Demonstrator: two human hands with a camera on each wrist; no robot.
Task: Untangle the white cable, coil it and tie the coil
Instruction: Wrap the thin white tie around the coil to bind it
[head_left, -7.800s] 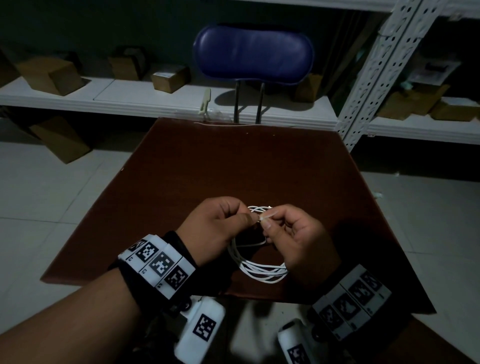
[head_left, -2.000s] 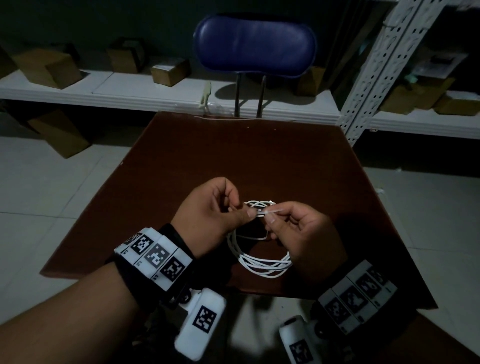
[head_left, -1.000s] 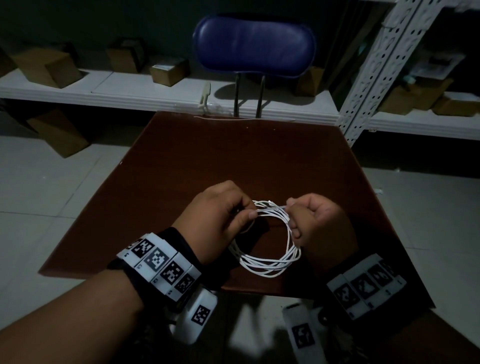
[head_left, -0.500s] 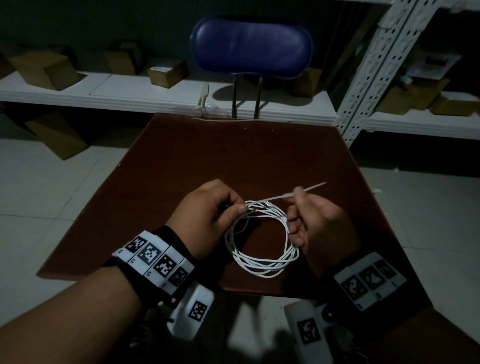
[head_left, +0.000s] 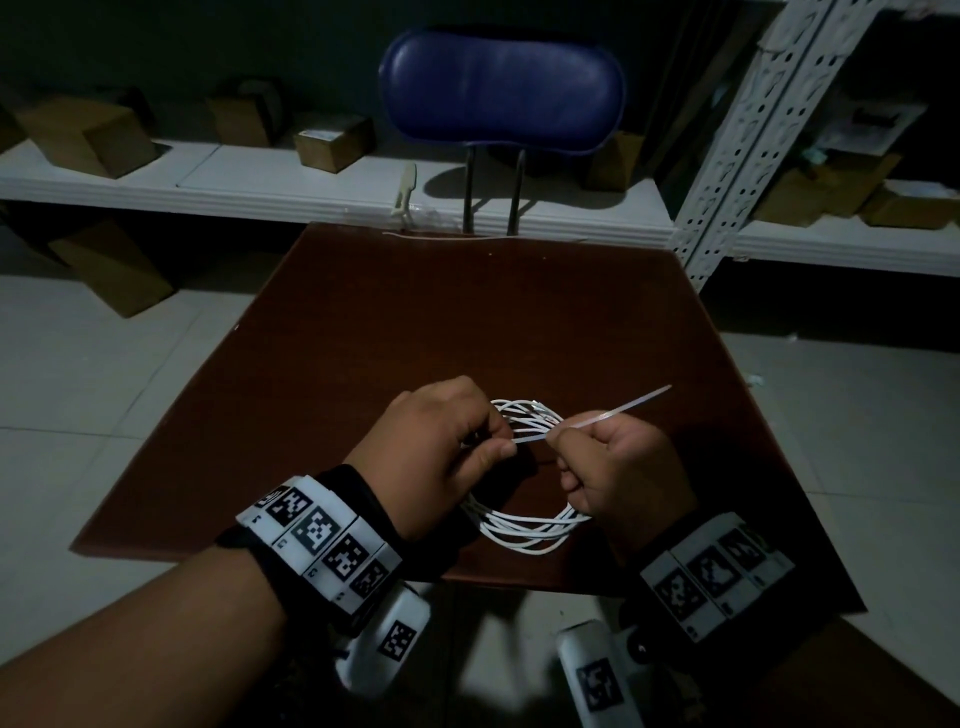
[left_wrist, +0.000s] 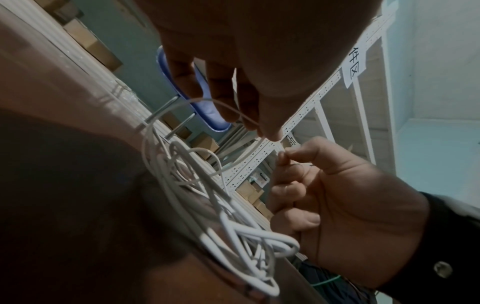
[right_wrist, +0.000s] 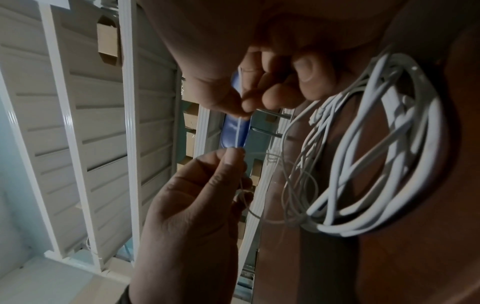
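Note:
The white cable (head_left: 524, 530) lies as a coil of several loops on the brown table (head_left: 415, 322), between my hands. A thin white zip tie (head_left: 628, 405) loops round the coil's far side; its free tail sticks up to the right. My left hand (head_left: 498, 449) pinches the tie where it leaves the coil. My right hand (head_left: 563, 441) pinches the strip a little further along. In the right wrist view the tie (right_wrist: 237, 131) runs taut between my right hand (right_wrist: 246, 111) and left hand (right_wrist: 233, 152), beside the coil (right_wrist: 376, 164). The left wrist view shows the coil (left_wrist: 221, 216) under both hands.
A blue-backed chair (head_left: 498, 88) stands at the table's far edge. Low white shelves (head_left: 260, 182) behind it carry several cardboard boxes (head_left: 332, 140). A perforated white rack upright (head_left: 748, 130) rises at the far right. Tiled floor surrounds the table.
My right hand has drawn the tie's tail out up and to the right, away from my left hand. The coil has stayed in place on the table.

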